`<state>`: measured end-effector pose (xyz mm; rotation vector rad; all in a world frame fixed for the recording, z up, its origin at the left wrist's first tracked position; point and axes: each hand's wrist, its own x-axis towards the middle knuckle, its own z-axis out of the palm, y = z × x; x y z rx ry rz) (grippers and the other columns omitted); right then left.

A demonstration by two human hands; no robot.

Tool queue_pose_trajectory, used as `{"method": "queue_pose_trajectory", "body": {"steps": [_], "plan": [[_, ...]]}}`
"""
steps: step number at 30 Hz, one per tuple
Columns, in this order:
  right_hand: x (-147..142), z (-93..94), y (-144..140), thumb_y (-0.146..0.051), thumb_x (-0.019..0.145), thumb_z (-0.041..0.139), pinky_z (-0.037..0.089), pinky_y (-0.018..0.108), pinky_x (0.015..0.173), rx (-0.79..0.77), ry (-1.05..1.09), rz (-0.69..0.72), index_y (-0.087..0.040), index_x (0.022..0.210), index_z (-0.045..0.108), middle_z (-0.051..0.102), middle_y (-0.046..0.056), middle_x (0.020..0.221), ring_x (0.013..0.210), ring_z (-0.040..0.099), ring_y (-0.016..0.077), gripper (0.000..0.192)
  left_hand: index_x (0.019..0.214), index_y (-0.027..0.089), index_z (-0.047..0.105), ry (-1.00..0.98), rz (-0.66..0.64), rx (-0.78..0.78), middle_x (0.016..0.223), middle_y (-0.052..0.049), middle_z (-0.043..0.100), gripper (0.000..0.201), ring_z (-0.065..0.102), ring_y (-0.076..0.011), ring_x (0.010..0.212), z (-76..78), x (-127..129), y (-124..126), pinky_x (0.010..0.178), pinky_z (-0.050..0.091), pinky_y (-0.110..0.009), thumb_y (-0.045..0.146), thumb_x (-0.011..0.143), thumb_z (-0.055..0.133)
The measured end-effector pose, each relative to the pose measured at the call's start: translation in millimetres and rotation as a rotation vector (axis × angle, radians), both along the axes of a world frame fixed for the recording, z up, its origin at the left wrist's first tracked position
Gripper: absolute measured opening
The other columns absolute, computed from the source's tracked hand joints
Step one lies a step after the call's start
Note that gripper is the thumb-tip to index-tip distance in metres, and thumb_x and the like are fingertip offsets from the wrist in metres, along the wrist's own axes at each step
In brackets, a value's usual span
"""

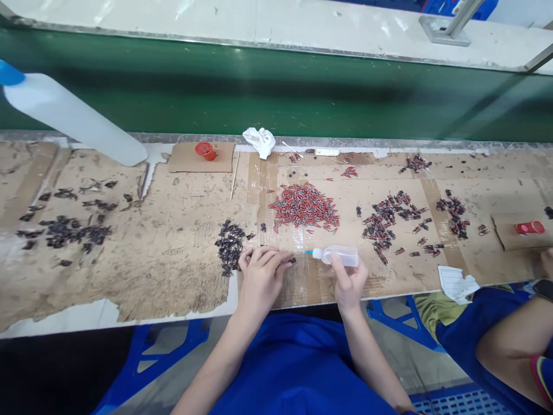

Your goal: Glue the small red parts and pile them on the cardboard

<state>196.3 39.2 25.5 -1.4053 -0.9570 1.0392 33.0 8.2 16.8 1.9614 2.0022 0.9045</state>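
My left hand (265,274) is closed, its fingertips pinching a small black part (293,260) just above the cardboard. Wrapped in my right hand (349,282) is a clear squeeze bottle (341,255) with a blue needle tip (309,252). The bottle lies level, its needle pointing left toward the black part, with a gap between them. Beside my left hand sits a pile of small black parts (230,245). Beyond both hands is a heap of small red parts (306,206). Joined red and black pieces (384,222) lie in a cluster to the right.
Torn cardboard (173,253) covers the bench. At the back are a red cup (206,151), crumpled white tissue (260,142) and a thin stick (235,176). A large white bottle (73,115) leans at left. A co-worker's arm (514,334) is at right, near another red cup (530,227).
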Motion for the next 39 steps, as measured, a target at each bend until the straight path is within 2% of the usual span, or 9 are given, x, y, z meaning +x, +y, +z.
{"method": "queue_pose_trajectory", "body": {"steps": [3, 7, 12, 17, 23, 27, 32, 35, 39], "plan": [[1.9, -0.6, -2.9, -0.038, 0.070, 0.075, 0.056, 0.031, 0.063, 0.020, -0.050, -0.010, -0.016, 0.088, 0.067, 0.075, 0.007, 0.080, 0.069, 0.070, 0.0208, 0.029, 0.085, 0.030, 0.071, 0.026, 0.015, 0.007, 0.084, -0.001, 0.075, 0.013, 0.062, -0.0243, 0.094, -1.7, 2.6, -0.7, 0.093, 0.030, -0.043, 0.021, 0.086, 0.063], [-7.8, 2.2, -7.7, -0.032, 0.070, 0.076, 0.057, 0.034, 0.065, 0.121, -0.320, 0.178, -0.019, 0.095, 0.067, 0.075, 0.008, 0.087, 0.073, 0.070, 0.0225, 0.030, 0.083, 0.029, 0.071, -0.004, 0.075, 0.012, 0.092, -0.004, 0.075, 0.013, 0.061, -0.0263, 0.097, 1.4, -8.8, -4.6, 0.089, 0.034, -0.044, 0.023, 0.088, 0.061], [-24.7, 2.5, 0.0, -0.029, 0.073, 0.075, 0.050, 0.048, 0.093, 0.387, -0.625, 0.395, -0.023, 0.089, 0.070, 0.074, 0.008, 0.093, 0.103, 0.061, 0.0291, 0.018, 0.086, 0.026, 0.071, -0.251, 0.202, 0.030, 0.087, -0.004, 0.075, 0.012, 0.067, -0.0229, 0.087, 12.8, -36.9, -18.7, 0.082, 0.047, -0.039, 0.030, 0.088, 0.060], [-13.4, 5.5, 21.8, -0.034, 0.090, 0.061, 0.048, 0.046, 0.086, 0.302, -0.732, 0.275, -0.025, 0.093, 0.074, 0.070, 0.008, 0.092, 0.096, 0.054, 0.0268, 0.016, 0.088, 0.022, 0.072, -0.637, 0.269, -0.012, 0.084, -0.002, 0.076, 0.014, 0.071, -0.0163, 0.074, 20.3, -28.8, -26.3, 0.072, 0.057, -0.028, 0.033, 0.082, 0.067], [-8.8, -3.2, 48.3, -0.028, 0.087, 0.066, 0.048, 0.045, 0.081, 0.288, -0.874, 0.324, -0.025, 0.084, 0.077, 0.067, 0.010, 0.087, 0.092, 0.050, 0.0284, 0.011, 0.090, 0.020, 0.074, -0.737, 0.181, 0.020, 0.090, -0.005, 0.077, 0.014, 0.072, -0.0183, 0.085, 27.6, -10.4, -19.9, 0.078, 0.059, -0.030, 0.030, 0.083, 0.067], [-12.5, -0.6, 49.7, -0.022, 0.091, 0.059, 0.049, 0.044, 0.082, 0.260, -0.801, 0.388, -0.023, 0.082, 0.073, 0.068, 0.010, 0.085, 0.090, 0.055, 0.0274, 0.017, 0.090, 0.020, 0.073, -0.817, 0.177, 0.045, 0.092, -0.006, 0.077, 0.013, 0.072, -0.0185, 0.089, 35.7, -6.1, -16.9, 0.082, 0.060, -0.030, 0.029, 0.085, 0.064], [-9.5, 26.5, 26.2, -0.029, 0.094, 0.054, 0.054, 0.033, 0.075, 0.163, -0.412, 0.493, -0.023, 0.097, 0.071, 0.073, 0.006, 0.095, 0.088, 0.066, 0.0199, 0.019, 0.091, 0.020, 0.073, -0.816, 0.172, 0.014, 0.092, -0.005, 0.077, 0.014, 0.073, -0.0188, 0.089, 37.4, -2.0, -16.5, 0.084, 0.060, -0.031, 0.030, 0.085, 0.064], [-11.9, 39.7, 9.9, -0.029, 0.091, 0.057, 0.055, 0.031, 0.078, 0.107, -0.227, 0.529, -0.023, 0.097, 0.074, 0.074, 0.006, 0.099, 0.091, 0.069, 0.0191, 0.019, 0.094, 0.021, 0.074, -0.755, 0.160, 0.016, 0.095, -0.005, 0.077, 0.015, 0.072, -0.0192, 0.091, 36.0, 0.0, -17.1, 0.087, 0.059, -0.033, 0.030, 0.086, 0.064], [-18.1, 43.6, -0.1, -0.032, 0.085, 0.066, 0.057, 0.031, 0.073, 0.006, -0.056, 0.484, -0.021, 0.096, 0.075, 0.077, 0.006, 0.088, 0.080, 0.072, 0.0192, 0.018, 0.097, 0.023, 0.074, -0.730, 0.129, 0.035, 0.097, -0.004, 0.076, 0.015, 0.072, -0.0184, 0.091, 36.1, 3.7, -18.3, 0.087, 0.058, -0.033, 0.027, 0.086, 0.065]]}}
